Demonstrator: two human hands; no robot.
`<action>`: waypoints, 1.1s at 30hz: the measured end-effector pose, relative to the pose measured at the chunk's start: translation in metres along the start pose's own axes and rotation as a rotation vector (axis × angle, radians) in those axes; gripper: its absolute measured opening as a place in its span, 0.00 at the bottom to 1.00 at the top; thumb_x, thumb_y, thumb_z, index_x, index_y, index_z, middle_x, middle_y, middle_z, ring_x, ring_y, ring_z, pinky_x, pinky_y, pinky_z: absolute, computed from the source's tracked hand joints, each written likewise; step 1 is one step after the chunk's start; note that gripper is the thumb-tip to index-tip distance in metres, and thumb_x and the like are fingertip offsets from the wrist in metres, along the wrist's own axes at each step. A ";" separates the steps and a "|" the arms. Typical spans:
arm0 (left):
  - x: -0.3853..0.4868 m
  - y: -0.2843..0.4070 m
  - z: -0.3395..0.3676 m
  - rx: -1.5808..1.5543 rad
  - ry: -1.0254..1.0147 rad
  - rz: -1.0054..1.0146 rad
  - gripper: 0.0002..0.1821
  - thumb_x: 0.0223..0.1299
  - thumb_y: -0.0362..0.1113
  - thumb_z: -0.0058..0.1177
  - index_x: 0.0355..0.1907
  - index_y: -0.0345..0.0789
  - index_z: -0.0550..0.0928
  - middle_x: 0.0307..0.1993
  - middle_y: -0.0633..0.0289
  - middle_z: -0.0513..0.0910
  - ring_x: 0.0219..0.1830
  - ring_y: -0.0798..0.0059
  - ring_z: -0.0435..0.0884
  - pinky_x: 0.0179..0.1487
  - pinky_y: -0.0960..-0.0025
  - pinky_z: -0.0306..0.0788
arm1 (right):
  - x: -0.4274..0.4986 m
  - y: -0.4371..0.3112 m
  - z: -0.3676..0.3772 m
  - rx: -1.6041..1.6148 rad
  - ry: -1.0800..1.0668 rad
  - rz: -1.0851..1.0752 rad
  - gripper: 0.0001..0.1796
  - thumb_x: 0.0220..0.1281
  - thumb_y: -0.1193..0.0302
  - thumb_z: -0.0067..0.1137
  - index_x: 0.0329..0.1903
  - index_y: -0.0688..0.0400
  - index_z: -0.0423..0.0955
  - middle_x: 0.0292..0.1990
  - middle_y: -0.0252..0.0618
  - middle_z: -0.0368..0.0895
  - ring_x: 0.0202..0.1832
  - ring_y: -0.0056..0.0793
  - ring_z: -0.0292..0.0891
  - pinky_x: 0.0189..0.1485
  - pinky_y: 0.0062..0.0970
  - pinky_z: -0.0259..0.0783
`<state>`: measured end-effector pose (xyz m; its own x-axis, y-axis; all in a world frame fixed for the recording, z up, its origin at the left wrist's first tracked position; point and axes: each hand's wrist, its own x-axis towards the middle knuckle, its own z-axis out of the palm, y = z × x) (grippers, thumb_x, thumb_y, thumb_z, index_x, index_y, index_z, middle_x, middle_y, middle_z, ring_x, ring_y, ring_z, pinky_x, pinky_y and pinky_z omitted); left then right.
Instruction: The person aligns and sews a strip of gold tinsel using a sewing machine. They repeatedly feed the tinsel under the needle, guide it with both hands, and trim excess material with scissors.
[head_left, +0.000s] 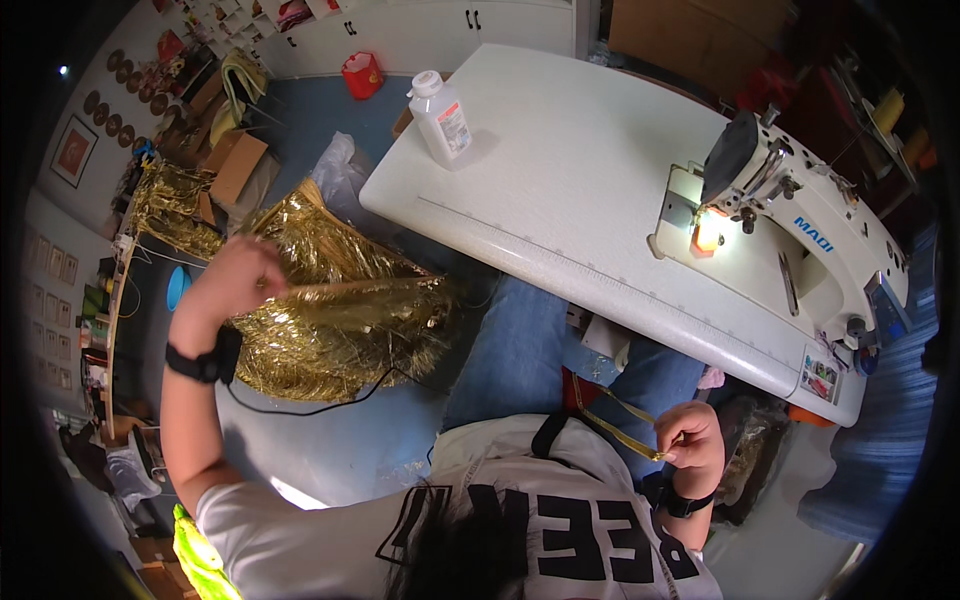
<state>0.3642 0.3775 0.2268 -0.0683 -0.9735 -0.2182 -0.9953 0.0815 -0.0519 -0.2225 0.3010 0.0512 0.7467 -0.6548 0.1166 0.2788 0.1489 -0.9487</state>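
Observation:
My left hand (238, 279) is raised at the left, fingers curled at the end of a taut edge of gold tinsel fringe (345, 330). The fringe hangs from this edge in a large shiny heap left of my legs. My right hand (688, 435), low at the right near my lap, pinches a narrow gold ribbon (619, 435) between thumb and fingers. The ribbon loops over my jeans. A sewing machine (810, 217) with a lit needle area stands on the white table (555, 180) ahead of me; neither hand touches it.
A white plastic bottle (442, 124) stands at the table's left end. Metal tweezers (788, 283) lie by the machine, and a small parts tray (819, 373) is set in the right corner. A black cable (315, 412) runs from my left wrist. Cardboard boxes (237, 165) stand beyond the fringe.

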 end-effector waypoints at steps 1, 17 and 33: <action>-0.017 0.004 -0.004 -0.055 -0.073 -0.060 0.03 0.44 0.34 0.72 0.24 0.43 0.90 0.26 0.64 0.83 0.38 0.60 0.83 0.47 0.57 0.71 | 0.003 0.001 0.000 -0.018 -0.023 0.017 0.08 0.52 0.74 0.72 0.28 0.65 0.81 0.23 0.36 0.81 0.22 0.22 0.73 0.25 0.22 0.60; 0.069 -0.010 0.044 0.112 0.207 -0.001 0.04 0.53 0.31 0.61 0.33 0.36 0.87 0.48 0.55 0.85 0.49 0.52 0.83 0.55 0.53 0.75 | -0.004 0.007 0.004 -0.014 -0.008 0.038 0.07 0.52 0.77 0.71 0.30 0.65 0.81 0.25 0.37 0.82 0.23 0.22 0.73 0.26 0.22 0.62; 0.162 -0.047 0.108 0.347 -0.273 -0.024 0.10 0.54 0.37 0.67 0.38 0.37 0.89 0.41 0.54 0.86 0.49 0.52 0.83 0.52 0.57 0.78 | -0.020 0.004 0.001 -0.030 0.111 0.099 0.08 0.52 0.75 0.71 0.30 0.65 0.81 0.26 0.35 0.82 0.24 0.18 0.71 0.27 0.20 0.61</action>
<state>0.4072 0.2396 0.0885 0.0212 -0.8878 -0.4597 -0.9115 0.1718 -0.3737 -0.2362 0.3155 0.0455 0.6975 -0.7165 -0.0092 0.1879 0.1953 -0.9626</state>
